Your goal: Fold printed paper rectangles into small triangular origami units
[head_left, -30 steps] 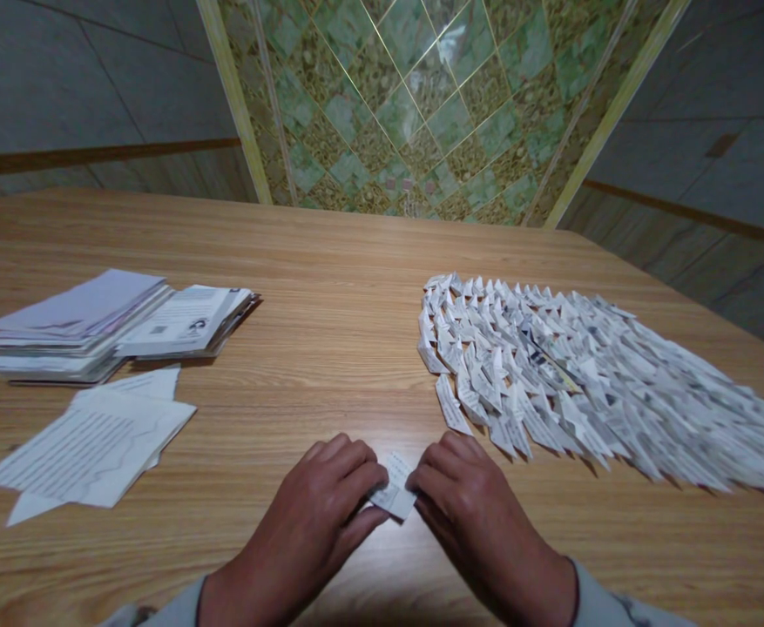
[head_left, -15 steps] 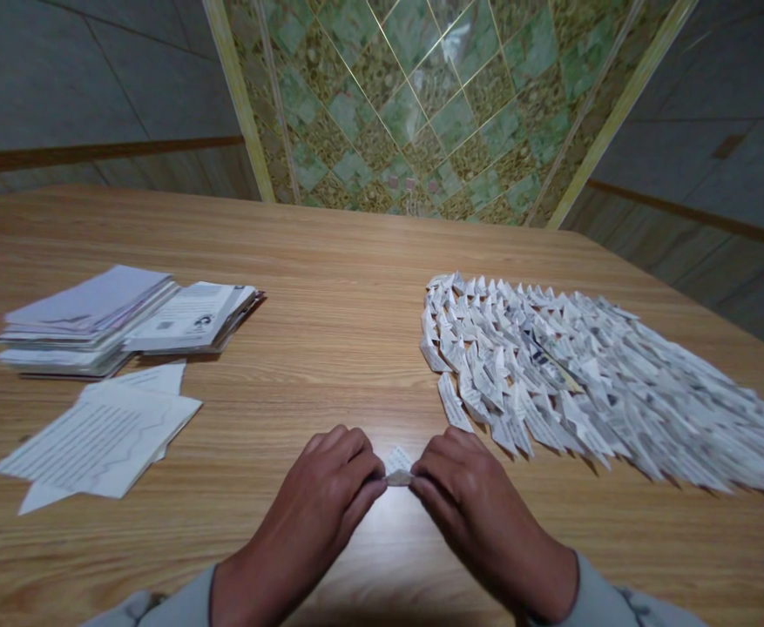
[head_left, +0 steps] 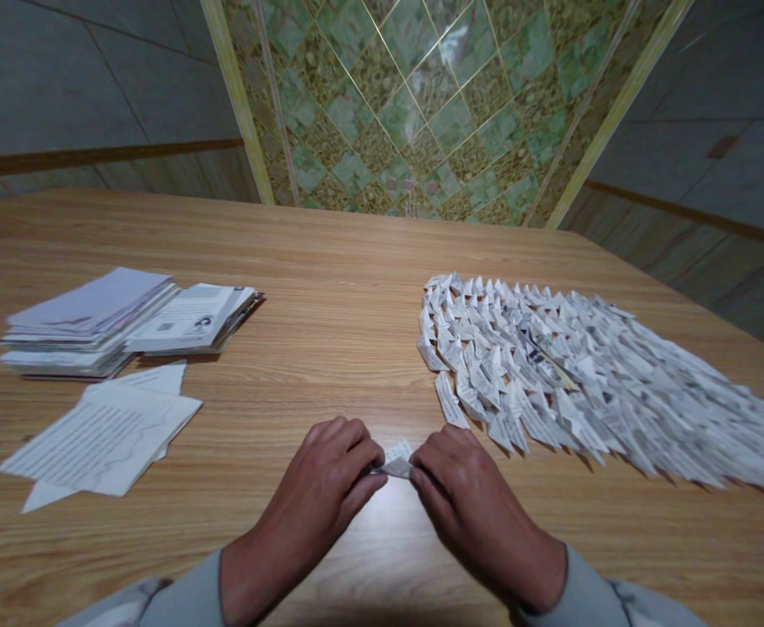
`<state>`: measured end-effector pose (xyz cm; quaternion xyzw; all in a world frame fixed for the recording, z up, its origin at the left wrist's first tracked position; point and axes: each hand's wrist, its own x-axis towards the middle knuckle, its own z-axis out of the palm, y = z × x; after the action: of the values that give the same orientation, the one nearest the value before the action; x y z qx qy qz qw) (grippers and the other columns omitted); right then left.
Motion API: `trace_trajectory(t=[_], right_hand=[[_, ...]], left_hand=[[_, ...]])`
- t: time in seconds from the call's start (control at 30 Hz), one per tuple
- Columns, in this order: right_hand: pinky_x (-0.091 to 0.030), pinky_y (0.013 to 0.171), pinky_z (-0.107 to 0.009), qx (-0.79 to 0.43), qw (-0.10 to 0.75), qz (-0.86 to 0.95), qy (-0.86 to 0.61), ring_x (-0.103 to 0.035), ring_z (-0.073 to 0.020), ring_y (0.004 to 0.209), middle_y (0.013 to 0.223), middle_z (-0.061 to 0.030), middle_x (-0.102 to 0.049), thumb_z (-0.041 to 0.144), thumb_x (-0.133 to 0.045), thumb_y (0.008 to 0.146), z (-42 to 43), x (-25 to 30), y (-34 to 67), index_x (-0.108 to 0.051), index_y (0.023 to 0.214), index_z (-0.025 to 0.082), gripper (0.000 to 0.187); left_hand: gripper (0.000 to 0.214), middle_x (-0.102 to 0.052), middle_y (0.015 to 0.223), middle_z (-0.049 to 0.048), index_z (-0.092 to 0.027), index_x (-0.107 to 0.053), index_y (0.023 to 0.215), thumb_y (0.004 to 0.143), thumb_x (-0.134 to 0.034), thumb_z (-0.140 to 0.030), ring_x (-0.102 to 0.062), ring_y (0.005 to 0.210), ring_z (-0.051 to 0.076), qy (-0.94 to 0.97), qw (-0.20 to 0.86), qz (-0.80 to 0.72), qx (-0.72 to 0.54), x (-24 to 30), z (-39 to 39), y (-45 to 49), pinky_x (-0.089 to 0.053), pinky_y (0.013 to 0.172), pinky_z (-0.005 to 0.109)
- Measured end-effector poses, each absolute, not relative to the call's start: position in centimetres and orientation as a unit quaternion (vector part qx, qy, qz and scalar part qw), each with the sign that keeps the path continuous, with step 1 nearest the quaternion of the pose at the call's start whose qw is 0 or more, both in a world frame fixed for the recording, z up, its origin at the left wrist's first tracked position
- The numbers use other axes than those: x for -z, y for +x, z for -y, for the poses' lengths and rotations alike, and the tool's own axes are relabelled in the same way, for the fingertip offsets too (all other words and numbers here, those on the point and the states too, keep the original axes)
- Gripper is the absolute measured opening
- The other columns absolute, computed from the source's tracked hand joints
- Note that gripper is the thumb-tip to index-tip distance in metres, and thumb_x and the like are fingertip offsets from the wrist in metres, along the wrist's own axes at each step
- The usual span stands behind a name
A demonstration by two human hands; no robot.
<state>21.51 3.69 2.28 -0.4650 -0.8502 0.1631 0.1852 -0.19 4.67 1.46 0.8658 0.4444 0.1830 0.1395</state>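
A small folded piece of printed paper (head_left: 398,460) is pinched between both my hands low over the wooden table (head_left: 329,287). My left hand (head_left: 326,488) grips its left end with fingers curled. My right hand (head_left: 463,492) pinches its right end, fingers closed. To the right lies a wide spread of several small folded paper pieces (head_left: 571,374) in overlapping rows, its near-left edge close to my right hand.
A stack of printed booklets and sheets (head_left: 113,322) sits at the far left. Loose printed sheets (head_left: 104,435) lie in front of it. Tiled wall and green patterned floor show beyond the table's far edge.
The paper piece has been folded narrower between my fingers, and both hands have shifted slightly away from me on the table. The piles have not moved.
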Motion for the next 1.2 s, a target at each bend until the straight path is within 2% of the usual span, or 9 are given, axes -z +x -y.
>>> trace_trajectory(t=[0.23, 0.6, 0.93, 1.2], right_hand=[[-0.035, 0.075, -0.031, -0.171, 0.181, 0.854, -0.456, -0.050, -0.0200, 0.083, 0.084, -0.0034, -0.060, 0.015, -0.053, 0.100, -3.78, -2.25, 21.66, -0.057, 0.082, 0.018, 0.018], [-0.035, 0.076, -0.033, -0.146, 0.196, 0.848, -0.470, -0.049, -0.0202, 0.079, 0.080, -0.0033, -0.059, 0.013, -0.053, 0.096, -3.86, -2.38, 21.36, -0.059, 0.080, 0.018, 0.017], [-0.035, 0.072, -0.032, -0.112, 0.223, 0.831, -0.498, -0.052, -0.0193, 0.072, 0.071, -0.0016, -0.060, 0.007, -0.063, 0.081, -3.99, -1.97, 20.85, -0.060, 0.072, 0.018, 0.015], [-0.036, 0.074, -0.032, -0.125, 0.217, 0.820, -0.515, -0.054, -0.0196, 0.075, 0.073, -0.0013, -0.062, 0.007, -0.069, 0.080, -4.01, -1.84, 20.70, -0.060, 0.074, 0.018, 0.015]], left_hand=[[0.004, -0.059, 0.092, 0.0048, -0.020, -0.063, 0.093, 0.096, -0.060, -0.020, -0.054, 0.088, 0.024, 0.871, 0.151, -0.421, -0.203, -1.30, -4.84, -0.30, -0.040, 0.076, 0.038], [0.013, -0.061, 0.088, 0.0031, -0.020, -0.065, 0.085, 0.097, -0.059, -0.022, -0.055, 0.087, 0.023, 0.850, 0.175, -0.454, -0.200, -1.76, -4.81, 0.04, -0.040, 0.078, 0.038], [0.015, -0.059, 0.086, 0.0028, -0.019, -0.063, 0.081, 0.095, -0.061, -0.024, -0.055, 0.086, 0.024, 0.831, 0.176, -0.484, -0.208, -1.96, -4.82, 0.44, -0.041, 0.077, 0.039], [0.015, -0.059, 0.084, 0.0018, -0.020, -0.062, 0.077, 0.090, -0.068, -0.023, -0.056, 0.083, 0.023, 0.822, 0.159, -0.502, -0.219, -1.79, -4.76, 0.39, -0.042, 0.076, 0.038]])
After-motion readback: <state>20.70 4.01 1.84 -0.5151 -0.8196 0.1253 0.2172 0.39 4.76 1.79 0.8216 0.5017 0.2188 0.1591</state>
